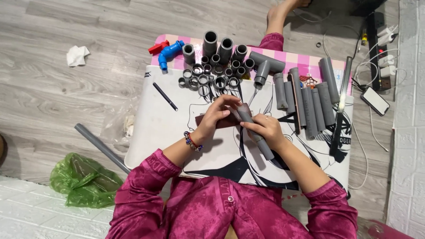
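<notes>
Grey pipe point(256, 132) is gripped by right hand point(265, 128); left hand point(217, 115) pinches brown sandpaper point(221, 120) at its 11 o'clock end; paper might slip, scraping fingers.

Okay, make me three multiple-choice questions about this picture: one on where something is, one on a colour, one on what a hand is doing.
1. Where does the blue tap lie?
A. At the far left corner of the board
B. In the green bag
C. Beside the phone

2. What colour are the person's sleeves?
A. Grey
B. Magenta
C. White

3. What is the right hand doing?
A. Resting open on the floor
B. Gripping a grey pipe piece
C. Holding the black pen

Answers:
1 A: it sits by the red handle, left of the grey fittings.
2 B: both arms show magenta fabric.
3 B: its fingers close round the pipe, while the left hand holds a brown sheet against it.
</notes>
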